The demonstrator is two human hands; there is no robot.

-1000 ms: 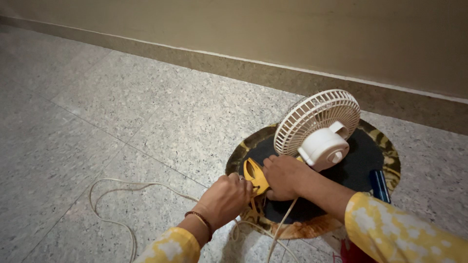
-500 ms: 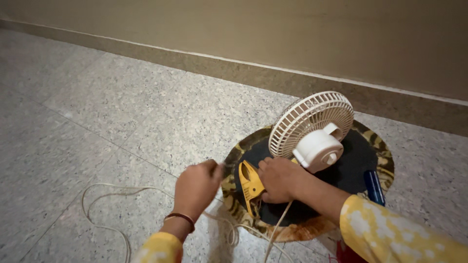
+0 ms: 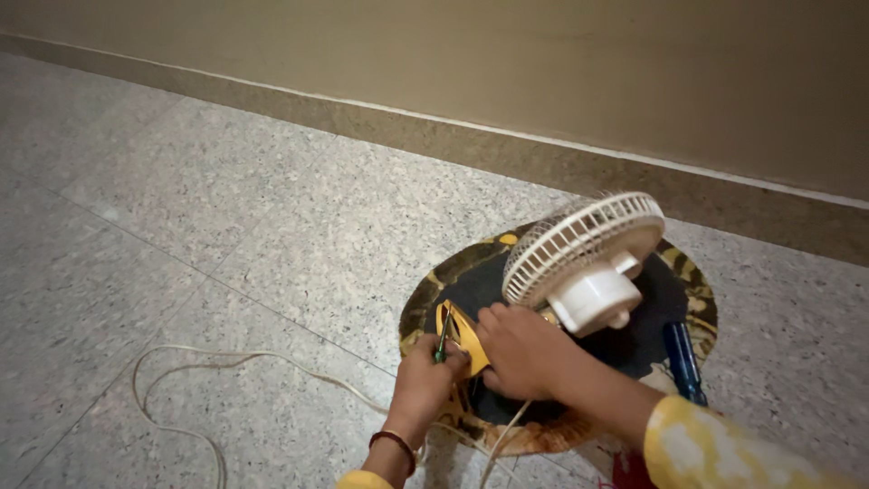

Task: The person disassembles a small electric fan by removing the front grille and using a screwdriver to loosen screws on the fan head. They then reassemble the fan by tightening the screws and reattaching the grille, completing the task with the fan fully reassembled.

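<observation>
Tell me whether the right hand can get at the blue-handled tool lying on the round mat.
Probably yes. The right hand rests on the yellow base, and the blue-handled tool lies uncovered on the round mat beside that forearm. The white fan stands farther back, off that path.

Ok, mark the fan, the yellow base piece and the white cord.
fan [image 3: 579,237], head view, on the white ribbed grille.
yellow base piece [image 3: 467,337], head view, on its yellow face between the two hands.
white cord [image 3: 237,359], head view, on the loop lying on the floor.

A home room: speckled stone floor [image 3: 226,226], skirting [image 3: 453,145], plain beige wall [image 3: 543,63].
</observation>
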